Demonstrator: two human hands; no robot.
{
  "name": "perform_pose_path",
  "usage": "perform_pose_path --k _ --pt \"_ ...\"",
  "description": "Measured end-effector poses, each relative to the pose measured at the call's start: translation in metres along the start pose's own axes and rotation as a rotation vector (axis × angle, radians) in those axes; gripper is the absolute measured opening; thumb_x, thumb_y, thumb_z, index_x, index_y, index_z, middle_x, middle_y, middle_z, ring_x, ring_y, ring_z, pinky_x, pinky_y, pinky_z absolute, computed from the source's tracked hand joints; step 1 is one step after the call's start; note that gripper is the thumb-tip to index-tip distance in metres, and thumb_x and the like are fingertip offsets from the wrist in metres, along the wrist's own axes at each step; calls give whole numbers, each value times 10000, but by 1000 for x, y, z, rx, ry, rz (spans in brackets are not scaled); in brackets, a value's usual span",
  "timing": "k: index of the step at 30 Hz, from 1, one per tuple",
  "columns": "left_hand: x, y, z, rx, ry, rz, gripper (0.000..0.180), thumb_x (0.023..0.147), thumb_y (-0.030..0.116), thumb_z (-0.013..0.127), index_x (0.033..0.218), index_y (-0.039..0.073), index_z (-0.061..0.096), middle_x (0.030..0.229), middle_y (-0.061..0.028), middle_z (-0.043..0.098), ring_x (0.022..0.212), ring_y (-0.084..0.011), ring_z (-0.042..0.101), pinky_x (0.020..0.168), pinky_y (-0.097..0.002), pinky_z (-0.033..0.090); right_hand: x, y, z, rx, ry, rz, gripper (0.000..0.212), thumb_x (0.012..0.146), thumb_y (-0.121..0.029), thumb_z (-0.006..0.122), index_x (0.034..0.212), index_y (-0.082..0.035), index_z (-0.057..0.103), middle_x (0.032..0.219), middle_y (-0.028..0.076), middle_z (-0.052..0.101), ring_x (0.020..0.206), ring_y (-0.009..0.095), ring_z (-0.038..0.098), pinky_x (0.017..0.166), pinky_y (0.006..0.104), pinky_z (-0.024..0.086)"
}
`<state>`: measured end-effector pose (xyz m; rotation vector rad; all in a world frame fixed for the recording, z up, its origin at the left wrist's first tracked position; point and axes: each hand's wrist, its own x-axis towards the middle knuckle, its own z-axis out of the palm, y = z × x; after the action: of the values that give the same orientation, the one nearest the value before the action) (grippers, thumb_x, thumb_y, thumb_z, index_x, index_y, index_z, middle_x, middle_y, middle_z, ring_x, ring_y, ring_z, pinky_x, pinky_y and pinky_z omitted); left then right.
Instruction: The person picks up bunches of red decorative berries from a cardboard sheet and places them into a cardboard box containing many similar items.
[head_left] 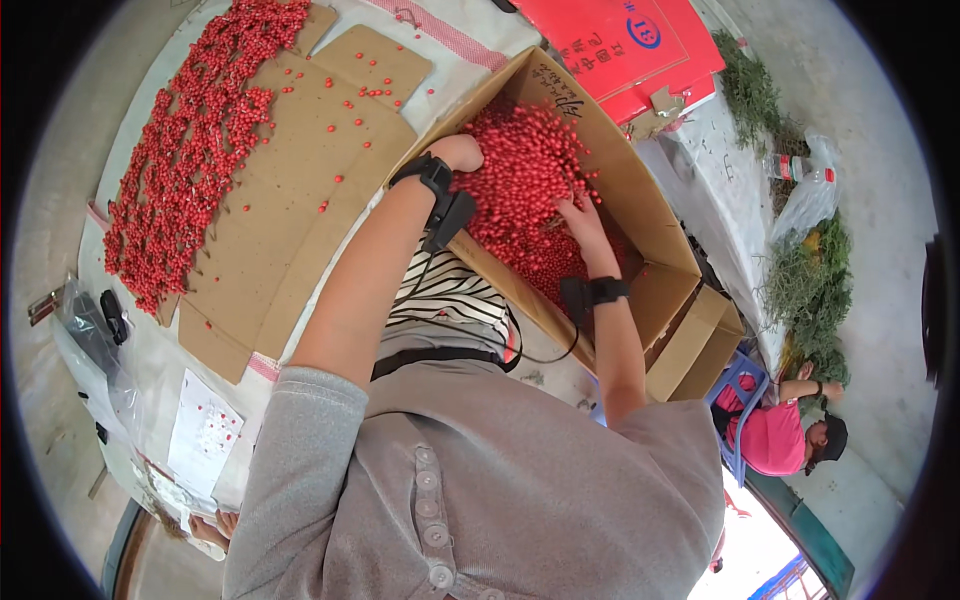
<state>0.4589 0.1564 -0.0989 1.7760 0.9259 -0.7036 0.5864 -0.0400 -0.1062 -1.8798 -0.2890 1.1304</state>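
1. Open cardboard box [630,150] in front of the wearer, set aslant; inside it a dense mass of red berries [525,160], its upper part motion-blurred. More berries lie deeper in the box, below the mass.
2. Left grip [460,153] — at the box's left side, against the edge of the berry mass. Fingers hidden; cannot tell whether spread or pinching.
3. Right grip [586,225] — inside the box, at the right side of the mass, fingertips among the berries. Blurred; cannot tell if it pinches any stems.
4. Black straps on both wrists: left strap [435,178], right strap [607,290], each bearing a dark module.
5. To the left, a worktop [450,88] under a white cover with pinkish-red stripes. On it, flattened cardboard [275,215] carrying a thick spread of berry sprigs [195,140] along its left part; single berries scattered over the rest.
6. White paper [200,440] nearer the wearer, a few berries on it.
7. Beyond the box, a red carton [690,45]; a smaller cardboard box [700,345] just beside the big one's near right end.
8. Far right: green cuttings [810,285], a clear plastic bag [812,195], and a co-worker [775,440] in pink on a blue chair [742,412].
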Motion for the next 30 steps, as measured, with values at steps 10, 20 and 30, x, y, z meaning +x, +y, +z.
perform_pose_path --k 10,20,30 --pt "4 -6 -1 -162 -142 -4 306 743 124 422 943 -106 436 821 -179 480 632 -256 559 495 -289 480 53 109 -16 -271 13 403 482 620 -249 583 1003 -19 403 970 52 487 852 150 478 702 262 380" --pt "12 -10 6 -265 -114 -53 236 780 144 378 836 -67 467 752 -135 495 600 -207 530 472 -285 466 26 41 -10 -472 140 -277 679 549 -324 628 1081 -10 348 883 175 515 831 243 508 709 302 392" --pt "12 -10 7 -279 -90 16 220 742 102 442 753 -117 469 633 -153 497 510 -212 523 459 -295 472 6 61 -26 -27 -167 5 482 685 -227 537 1084 -22 362 902 39 489 790 113 455 596 238 382"
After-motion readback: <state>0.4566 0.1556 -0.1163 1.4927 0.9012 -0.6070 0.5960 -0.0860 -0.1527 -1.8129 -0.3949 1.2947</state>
